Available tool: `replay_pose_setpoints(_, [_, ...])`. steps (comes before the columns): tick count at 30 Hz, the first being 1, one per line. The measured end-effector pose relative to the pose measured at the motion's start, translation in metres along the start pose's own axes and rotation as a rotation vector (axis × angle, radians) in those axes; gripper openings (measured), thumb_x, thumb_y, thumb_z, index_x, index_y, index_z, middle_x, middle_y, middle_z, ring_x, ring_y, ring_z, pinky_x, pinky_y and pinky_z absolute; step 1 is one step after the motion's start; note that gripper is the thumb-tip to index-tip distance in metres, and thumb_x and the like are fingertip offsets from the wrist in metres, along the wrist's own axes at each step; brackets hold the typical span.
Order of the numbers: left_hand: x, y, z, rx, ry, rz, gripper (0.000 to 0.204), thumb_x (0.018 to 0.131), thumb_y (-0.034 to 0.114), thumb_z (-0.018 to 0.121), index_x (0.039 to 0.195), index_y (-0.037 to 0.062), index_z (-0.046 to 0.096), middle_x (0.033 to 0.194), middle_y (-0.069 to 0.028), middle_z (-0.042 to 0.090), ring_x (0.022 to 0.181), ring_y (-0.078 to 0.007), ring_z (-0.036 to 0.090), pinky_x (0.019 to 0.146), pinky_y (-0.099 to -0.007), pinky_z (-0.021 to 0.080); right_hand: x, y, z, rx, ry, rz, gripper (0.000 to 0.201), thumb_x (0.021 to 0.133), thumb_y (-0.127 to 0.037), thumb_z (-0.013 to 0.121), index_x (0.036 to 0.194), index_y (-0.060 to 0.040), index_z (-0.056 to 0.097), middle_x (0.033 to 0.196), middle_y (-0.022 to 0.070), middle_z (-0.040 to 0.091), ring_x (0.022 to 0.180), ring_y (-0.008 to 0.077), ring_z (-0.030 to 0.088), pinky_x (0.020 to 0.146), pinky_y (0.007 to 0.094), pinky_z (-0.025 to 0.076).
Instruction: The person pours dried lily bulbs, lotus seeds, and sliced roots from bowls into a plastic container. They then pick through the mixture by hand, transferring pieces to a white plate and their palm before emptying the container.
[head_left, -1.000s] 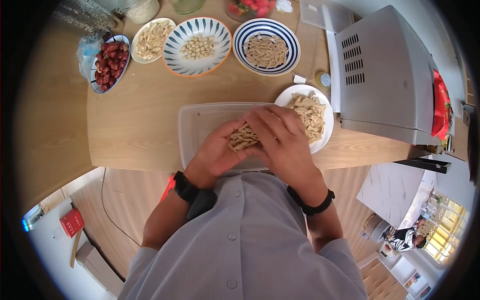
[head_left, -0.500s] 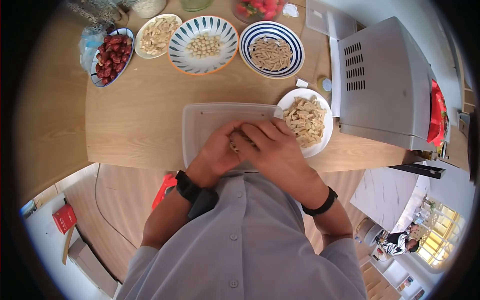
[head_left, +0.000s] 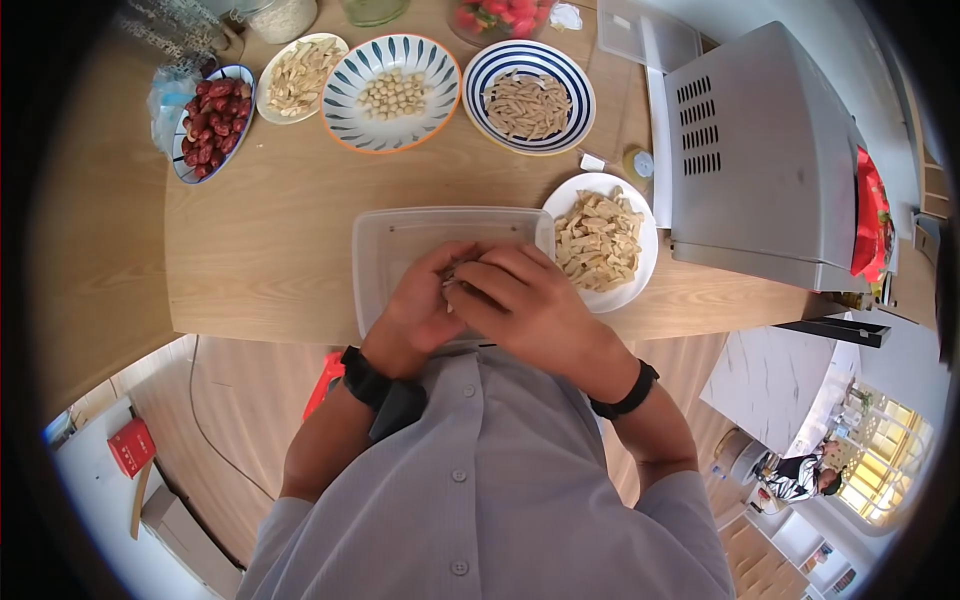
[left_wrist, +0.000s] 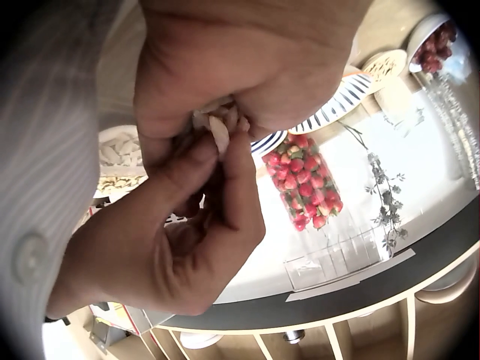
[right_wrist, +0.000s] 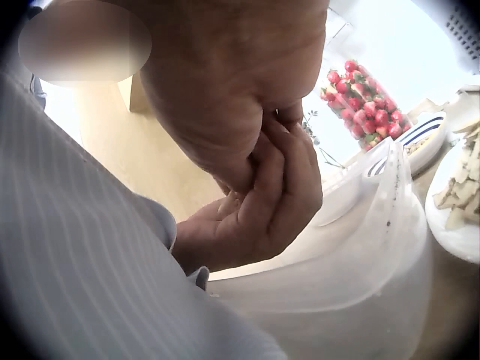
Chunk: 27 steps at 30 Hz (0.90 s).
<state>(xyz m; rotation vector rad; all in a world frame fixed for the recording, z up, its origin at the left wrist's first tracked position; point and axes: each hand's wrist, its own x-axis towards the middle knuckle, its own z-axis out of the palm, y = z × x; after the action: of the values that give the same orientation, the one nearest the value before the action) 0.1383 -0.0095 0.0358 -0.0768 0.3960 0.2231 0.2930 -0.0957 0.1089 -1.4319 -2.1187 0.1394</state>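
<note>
Over a clear plastic container (head_left: 370, 275), both hands meet close to the shirt. My left hand (head_left: 418, 303) is cupped around a bunch of thin, pale dried strips (left_wrist: 218, 135), mostly hidden by the fingers. Laid over it from the right, my right hand (head_left: 540, 315) has its fingers curled in. In the left wrist view, its thumb and forefinger pinch a pale strip at the left palm. The right wrist view shows the fingers of both hands overlapping, with the strips nearly out of sight. A white plate (head_left: 648, 235) of broader pale pieces stands beside the container's right edge.
Along the back stand a blue-striped bowl (head_left: 578, 68) of similar strips, an orange-rimmed bowl (head_left: 345, 90) of round pale seeds, a small plate of slices (head_left: 300, 75) and a dish of red dates (head_left: 215, 120). Strawberries (head_left: 500, 18) sit behind. A grey appliance (head_left: 760, 160) stands right.
The right hand has closed down over the left palm, and the strips that showed there are now mostly covered. Both hands have shifted slightly left and nearer the body.
</note>
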Motion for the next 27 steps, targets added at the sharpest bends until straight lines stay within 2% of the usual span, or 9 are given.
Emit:
replay_pose_setpoints(4, [0.0, 0.002, 0.005, -0.03, -0.088, -0.026, 0.031, 0.11, 0.024, 0.049, 0.121, 0.0017, 0.068, 0.112, -0.0096, 0.074, 0.1, -0.0207, 0.072, 0.091, -0.0356, 0.059, -0.003, 0.008, 0.001, 0.252, 0.104, 0.035, 0.029, 0.071, -0.008, 0.078, 0.101, -0.0067, 0.076, 0.11, 0.0063, 0.074, 0.105, 0.0273, 0.068, 0.087, 0.0399, 0.057])
replay_pose_setpoints(7, [0.002, 0.002, 0.0, 0.0, -0.091, 0.008, 0.032, 0.11, 0.024, 0.048, 0.123, 0.0009, 0.066, 0.117, -0.0108, 0.073, 0.107, -0.0215, 0.072, 0.094, -0.0368, 0.059, -0.002, 0.018, -0.004, 0.483, 0.136, 0.152, 0.025, 0.078, 0.001, 0.078, 0.102, -0.005, 0.078, 0.109, 0.0093, 0.076, 0.102, 0.0277, 0.071, 0.086, 0.0386, 0.059])
replay_pose_setpoints(9, [0.003, 0.002, 0.001, 0.091, -0.065, 0.033, 0.033, 0.111, 0.023, 0.047, 0.125, 0.0, 0.065, 0.121, -0.0118, 0.072, 0.111, -0.0226, 0.071, 0.096, -0.0386, 0.059, 0.0, 0.019, -0.009, 0.617, 0.134, 0.266, 0.025, 0.082, 0.006, 0.076, 0.104, -0.0038, 0.078, 0.108, 0.0105, 0.077, 0.103, 0.0268, 0.073, 0.086, 0.0363, 0.06])
replay_pose_setpoints(13, [0.002, 0.005, 0.007, 0.052, -0.143, 0.034, 0.034, 0.111, 0.022, 0.046, 0.129, -0.0018, 0.063, 0.128, -0.0134, 0.07, 0.116, -0.0247, 0.069, 0.104, -0.0426, 0.057, 0.005, 0.02, -0.018, 0.805, 0.077, 0.503, 0.023, 0.088, 0.013, 0.071, 0.107, -0.0004, 0.077, 0.111, 0.0139, 0.077, 0.11, 0.0242, 0.074, 0.09, 0.0333, 0.061])
replay_pose_setpoints(16, [0.003, 0.005, 0.006, 0.055, -0.125, 0.048, 0.037, 0.111, 0.023, 0.047, 0.133, -0.0035, 0.061, 0.131, -0.0155, 0.069, 0.12, -0.0273, 0.069, 0.108, -0.044, 0.056, 0.003, 0.025, -0.013, 0.932, 0.127, 0.554, 0.02, 0.092, 0.012, 0.069, 0.107, 0.0007, 0.077, 0.111, 0.0117, 0.078, 0.103, 0.0185, 0.075, 0.084, 0.0307, 0.062])
replay_pose_setpoints(19, [0.003, 0.005, 0.014, 0.084, -0.058, 0.063, 0.041, 0.111, 0.025, 0.049, 0.135, -0.0058, 0.06, 0.131, -0.0181, 0.069, 0.123, -0.0318, 0.068, 0.111, -0.0447, 0.056, 0.003, 0.032, -0.008, 1.14, 0.202, 0.642, 0.019, 0.095, 0.012, 0.067, 0.11, 0.003, 0.075, 0.113, 0.0117, 0.077, 0.105, 0.0165, 0.074, 0.086, 0.0292, 0.063])
replay_pose_setpoints(22, [0.004, 0.006, 0.014, 0.083, -0.046, 0.068, 0.041, 0.111, 0.025, 0.049, 0.134, -0.0072, 0.06, 0.132, -0.0186, 0.069, 0.125, -0.0336, 0.068, 0.112, -0.0453, 0.055, 0.007, 0.033, -0.013, 1.23, 0.181, 0.686, 0.019, 0.097, 0.012, 0.065, 0.112, 0.0035, 0.074, 0.116, 0.012, 0.076, 0.107, 0.0162, 0.073, 0.087, 0.0277, 0.063])
replay_pose_setpoints(24, [0.003, 0.007, 0.014, 0.064, -0.066, 0.075, 0.041, 0.111, 0.025, 0.049, 0.133, -0.0078, 0.06, 0.131, -0.0185, 0.069, 0.124, -0.0342, 0.068, 0.112, -0.0456, 0.055, 0.007, 0.035, -0.012, 1.203, 0.158, 0.652, 0.019, 0.097, 0.011, 0.065, 0.112, 0.0028, 0.074, 0.115, 0.0124, 0.076, 0.108, 0.0163, 0.073, 0.087, 0.0272, 0.064])
replay_pose_setpoints(27, [0.004, 0.007, 0.013, 0.078, -0.067, 0.073, 0.048, 0.112, 0.027, 0.047, 0.14, -0.0106, 0.056, 0.138, -0.0218, 0.065, 0.131, -0.0371, 0.063, 0.117, -0.0464, 0.051, 0.01, 0.039, -0.018, 1.176, 0.162, 0.692, 0.018, 0.097, 0.008, 0.068, 0.112, 0.0017, 0.074, 0.113, 0.0116, 0.077, 0.105, 0.0145, 0.073, 0.085, 0.0265, 0.063])
